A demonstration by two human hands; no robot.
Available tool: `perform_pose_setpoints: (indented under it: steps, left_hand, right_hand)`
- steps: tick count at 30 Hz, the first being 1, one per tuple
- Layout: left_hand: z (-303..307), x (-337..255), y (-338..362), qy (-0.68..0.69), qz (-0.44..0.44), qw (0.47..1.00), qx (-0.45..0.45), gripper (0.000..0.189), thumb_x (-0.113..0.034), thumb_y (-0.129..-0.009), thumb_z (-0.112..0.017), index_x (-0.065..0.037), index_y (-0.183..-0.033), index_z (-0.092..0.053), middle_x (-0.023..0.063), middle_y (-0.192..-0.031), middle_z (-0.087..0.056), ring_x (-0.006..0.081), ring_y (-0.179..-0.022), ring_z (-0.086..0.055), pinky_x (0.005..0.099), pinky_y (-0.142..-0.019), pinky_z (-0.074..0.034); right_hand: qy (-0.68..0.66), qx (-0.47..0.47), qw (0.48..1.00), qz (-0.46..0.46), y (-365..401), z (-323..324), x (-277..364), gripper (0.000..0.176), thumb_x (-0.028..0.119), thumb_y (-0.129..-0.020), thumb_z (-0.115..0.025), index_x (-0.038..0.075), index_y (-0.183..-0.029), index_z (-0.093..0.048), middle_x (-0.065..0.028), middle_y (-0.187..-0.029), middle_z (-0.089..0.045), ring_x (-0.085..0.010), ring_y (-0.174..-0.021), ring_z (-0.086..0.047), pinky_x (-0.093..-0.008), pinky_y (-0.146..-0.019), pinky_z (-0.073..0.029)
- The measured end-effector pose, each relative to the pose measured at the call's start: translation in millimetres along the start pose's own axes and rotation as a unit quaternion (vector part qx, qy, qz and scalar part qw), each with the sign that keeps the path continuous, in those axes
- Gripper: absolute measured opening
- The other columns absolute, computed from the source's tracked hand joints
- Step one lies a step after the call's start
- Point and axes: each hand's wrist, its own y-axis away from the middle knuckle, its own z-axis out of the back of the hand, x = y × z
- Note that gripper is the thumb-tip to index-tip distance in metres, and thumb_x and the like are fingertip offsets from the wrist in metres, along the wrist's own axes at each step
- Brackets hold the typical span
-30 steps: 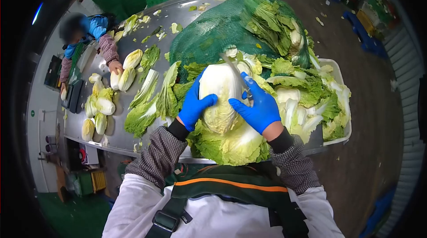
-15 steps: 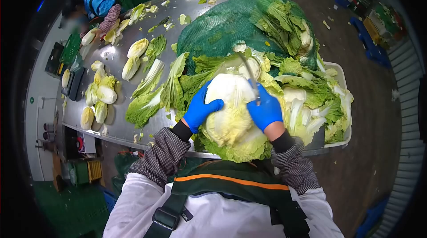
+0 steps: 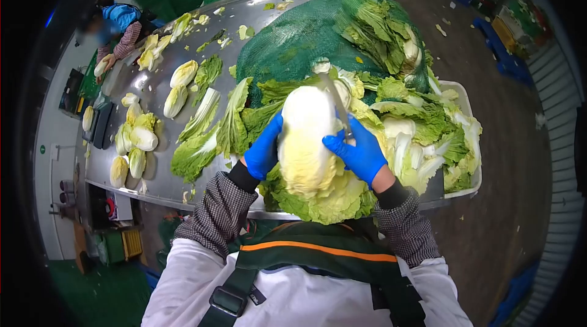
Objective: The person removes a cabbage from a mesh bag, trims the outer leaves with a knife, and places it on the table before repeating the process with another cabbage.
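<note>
A pale napa cabbage (image 3: 307, 137) stands between my two blue-gloved hands, its white base toward the far side. My left hand (image 3: 263, 148) grips its left flank, fingers partly hidden behind it. With my right hand (image 3: 361, 153) I hold a knife (image 3: 337, 102), its blade pointing away along the cabbage's right side; the handle is mostly covered. The right thumb presses against the cabbage. Loose yellow-green leaves (image 3: 333, 205) lie beneath it at the table's near edge.
Behind the cabbage lies a green mesh sack (image 3: 281, 46) with cabbages in it. A white bin (image 3: 476, 177) heaped with leaves stands right. Trimmed cabbages (image 3: 144, 139) and cut leaves (image 3: 205, 156) lie on the metal table (image 3: 238, 6). A co-worker in blue (image 3: 122, 18) handles a cabbage far left.
Wide outer leaves have come away from the cabbage, which now looks narrower and smoother. My left hand has shifted lower along its side. The co-worker's hands have moved left with a cabbage.
</note>
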Motion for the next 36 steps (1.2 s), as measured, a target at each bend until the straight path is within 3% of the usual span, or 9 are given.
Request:
perform_pose_setpoints:
  steps: [1,3,7,10,13,14,21,31,36]
  left_hand:
    - [-2,-2,4,0.015,0.026,1.0,-0.009,0.062,-0.043,-0.094,-0.048,-0.006,-0.141,-0.032,0.0151,-0.135,-0.047,0.0259,-0.119,-0.051,0.0391,-0.103,-0.04]
    - [-1,3,12,0.144,0.085,0.986,0.0,0.064,-0.047,-0.094,-0.046,-0.006,-0.141,-0.032,0.0146,-0.136,-0.046,0.0247,-0.121,-0.049,0.0381,-0.104,-0.039]
    - [-14,6,15,0.244,0.029,0.967,0.071,0.064,-0.049,-0.095,-0.044,-0.006,-0.141,-0.033,0.0147,-0.136,-0.045,0.0237,-0.121,-0.049,0.0382,-0.104,-0.038]
    - [-7,9,4,-0.041,0.037,0.998,-0.032,0.064,-0.046,-0.094,-0.045,-0.007,-0.143,-0.031,0.0127,-0.14,-0.041,0.0222,-0.123,-0.046,0.0375,-0.105,-0.035]
    - [-14,5,3,-0.217,-0.083,0.972,-0.037,0.076,-0.037,-0.084,-0.062,-0.004,-0.143,-0.026,0.0111,-0.139,-0.039,0.0215,-0.126,-0.041,0.035,-0.105,-0.033]
    - [-15,5,4,-0.272,-0.123,0.954,-0.041,0.081,-0.034,-0.081,-0.067,-0.003,-0.143,-0.025,0.0105,-0.139,-0.039,0.0212,-0.126,-0.039,0.0341,-0.105,-0.032]
    - [-12,15,7,-0.196,-0.089,0.976,-0.039,0.083,-0.032,-0.074,-0.072,-0.002,-0.14,-0.03,0.0113,-0.135,-0.043,0.0219,-0.124,-0.042,0.0346,-0.105,-0.032]
    - [-21,8,5,-0.352,-0.129,0.927,-0.009,0.091,-0.031,-0.065,-0.081,-0.005,-0.138,-0.036,0.0118,-0.133,-0.046,0.0223,-0.122,-0.044,0.0347,-0.104,-0.034]
    - [-21,6,3,-0.432,-0.111,0.895,0.001,0.09,-0.029,-0.062,-0.084,-0.006,-0.137,-0.039,0.0116,-0.128,-0.051,0.0213,-0.117,-0.049,0.0347,-0.101,-0.037]
  right_hand:
    - [-0.006,0.048,0.997,-0.063,3,2,7,0.081,0.05,-0.075,-0.072,0.006,-0.137,-0.042,-0.0123,-0.091,-0.064,-0.0182,-0.083,-0.061,-0.0307,-0.078,-0.048]
    - [-0.015,0.025,0.999,-0.04,3,-3,-4,0.082,0.051,-0.075,-0.071,0.007,-0.137,-0.041,-0.014,-0.095,-0.064,-0.0195,-0.086,-0.061,-0.0318,-0.08,-0.048]
    - [0.017,0.004,0.999,-0.034,-1,6,1,0.085,0.051,-0.073,-0.073,0.006,-0.137,-0.04,-0.0153,-0.1,-0.062,-0.0206,-0.093,-0.06,-0.0327,-0.083,-0.047]
    - [0.018,0.017,1.0,0.012,0,5,4,0.083,0.05,-0.072,-0.074,0.009,-0.137,-0.041,-0.0141,-0.096,-0.063,-0.0215,-0.089,-0.061,-0.0328,-0.08,-0.048]
    - [-0.017,0.049,0.998,-0.039,2,0,-6,0.079,0.046,-0.073,-0.074,0.011,-0.137,-0.043,-0.0114,-0.087,-0.063,-0.0215,-0.08,-0.062,-0.0328,-0.077,-0.049]
    - [0.058,0.019,0.998,-0.006,7,-6,-2,0.075,0.043,-0.074,-0.074,0.01,-0.135,-0.044,-0.0107,-0.084,-0.064,-0.021,-0.078,-0.062,-0.0329,-0.075,-0.05]
    - [0.058,0.06,0.996,-0.036,2,6,-2,0.075,0.039,-0.074,-0.072,0.01,-0.136,-0.042,-0.0121,-0.085,-0.065,-0.0232,-0.079,-0.064,-0.0327,-0.073,-0.05]
    - [0.122,0.06,0.989,0.053,1,11,-6,0.08,0.034,-0.074,-0.067,0.013,-0.142,-0.032,-0.0186,-0.085,-0.065,-0.0342,-0.079,-0.064,-0.0395,-0.075,-0.05]
    - [0.19,0.055,0.98,-0.029,6,1,0,0.074,0.028,-0.075,-0.061,0.014,-0.142,-0.032,-0.024,-0.089,-0.064,-0.0399,-0.083,-0.062,-0.044,-0.076,-0.05]
